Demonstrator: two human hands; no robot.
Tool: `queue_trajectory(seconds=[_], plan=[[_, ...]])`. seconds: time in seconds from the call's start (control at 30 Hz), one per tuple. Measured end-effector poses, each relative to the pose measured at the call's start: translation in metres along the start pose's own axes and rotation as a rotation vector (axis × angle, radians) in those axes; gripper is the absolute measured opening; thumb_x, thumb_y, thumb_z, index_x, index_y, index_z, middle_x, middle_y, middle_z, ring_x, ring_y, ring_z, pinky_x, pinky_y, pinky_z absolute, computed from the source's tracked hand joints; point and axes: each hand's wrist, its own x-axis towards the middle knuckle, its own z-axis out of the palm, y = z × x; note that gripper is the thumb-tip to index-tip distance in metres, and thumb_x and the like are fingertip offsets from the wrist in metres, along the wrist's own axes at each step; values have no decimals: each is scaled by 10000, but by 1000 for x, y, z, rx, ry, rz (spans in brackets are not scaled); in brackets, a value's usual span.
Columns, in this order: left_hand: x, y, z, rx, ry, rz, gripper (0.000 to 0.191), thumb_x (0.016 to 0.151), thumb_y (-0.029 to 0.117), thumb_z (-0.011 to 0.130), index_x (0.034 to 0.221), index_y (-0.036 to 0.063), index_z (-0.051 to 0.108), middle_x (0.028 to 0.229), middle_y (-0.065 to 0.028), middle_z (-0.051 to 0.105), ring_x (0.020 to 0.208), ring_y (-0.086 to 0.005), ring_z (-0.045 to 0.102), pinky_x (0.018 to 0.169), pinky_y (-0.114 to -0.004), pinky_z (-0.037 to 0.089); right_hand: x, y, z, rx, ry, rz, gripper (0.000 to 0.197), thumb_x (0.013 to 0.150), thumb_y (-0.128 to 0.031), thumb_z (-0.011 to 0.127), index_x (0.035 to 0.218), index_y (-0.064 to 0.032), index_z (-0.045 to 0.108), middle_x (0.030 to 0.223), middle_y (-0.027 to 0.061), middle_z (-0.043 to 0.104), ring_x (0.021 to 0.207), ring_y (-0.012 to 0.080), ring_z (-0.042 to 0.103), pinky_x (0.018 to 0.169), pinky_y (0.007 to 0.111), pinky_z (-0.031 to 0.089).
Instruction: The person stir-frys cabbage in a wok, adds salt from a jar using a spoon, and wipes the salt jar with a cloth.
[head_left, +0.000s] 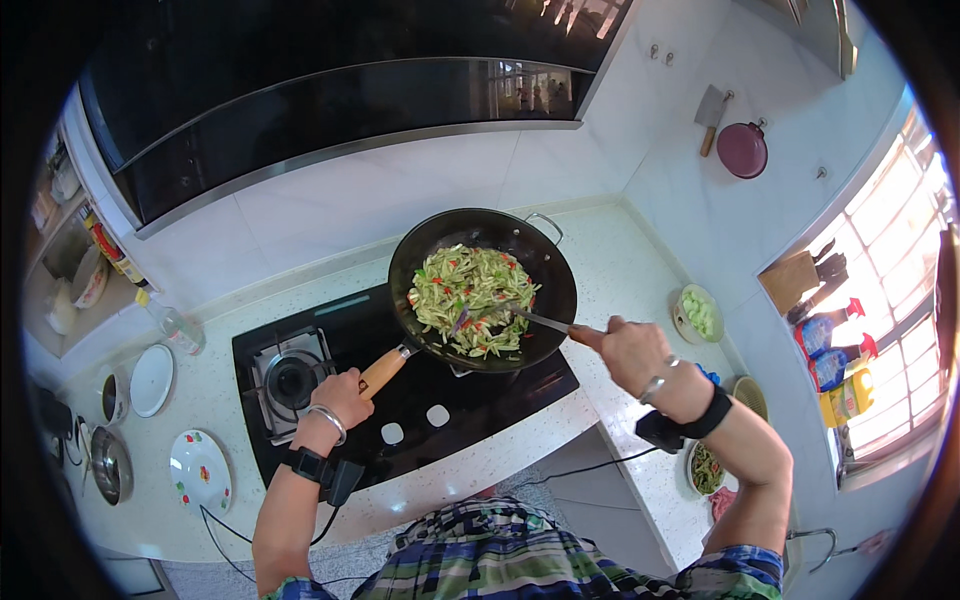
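Observation:
A black wok (551, 300) sits over the right side of the black gas hob (345, 442). My left hand (341, 401) grips its wooden handle (382, 371). In the wok lie shredded green vegetables (457, 292) with bits of red and purple. My right hand (630, 349) is closed round the handle end of a metal spatula (544, 321), whose far end is in the vegetables and partly hidden by them. The left burner (291, 379) has nothing on it.
A flowered plate (201, 471), a white plate (151, 381), a metal bowl (110, 465) and a glass bottle (180, 330) stand left of the hob. Bowls of pale green pieces (699, 313) and darker food (706, 469) stand right. The range hood (360, 135) hangs above. Cables trail from both wrists.

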Motion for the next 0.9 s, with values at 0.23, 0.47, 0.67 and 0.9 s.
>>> queue_trajectory(seconds=[0.23, 0.47, 0.67, 0.9], plan=[[0, -9, 5, 8, 21, -4, 325, 674, 205, 659, 941, 46, 565, 894, -162, 636, 869, -321, 609, 791, -394, 491, -35, -8, -68, -14, -312, -35, 457, 820, -84, 436, 1261, -201, 472, 848, 132, 604, 725, 250, 635, 592, 341, 513], [3, -2, 6, 21, 21, 27, 324, 676, 208, 657, 935, 40, 558, 883, -160, 637, 858, -323, 612, 782, -394, 495, 0, -1, -7, 0, -16, -28, 584, 745, -5, 489, 1262, -279, 472, 737, 111, 560, 588, 260, 590, 511, 359, 490], [2, -9, 8, 31, -6, -14, 323, 673, 211, 662, 926, 42, 556, 878, -158, 637, 845, -326, 615, 774, -395, 498, -41, 10, -76, 26, -155, -38, 477, 756, -25, 507, 1165, -264, 557, 736, 96, 579, 613, 245, 603, 542, 343, 497], [3, -3, 7, 27, 6, 5, 334, 662, 215, 679, 918, 41, 550, 868, -157, 636, 847, -328, 614, 769, -394, 499, -1, -5, -5, 69, -11, -64, 512, 761, -15, 492, 1200, -277, 527, 737, 89, 577, 609, 245, 602, 544, 357, 498]])
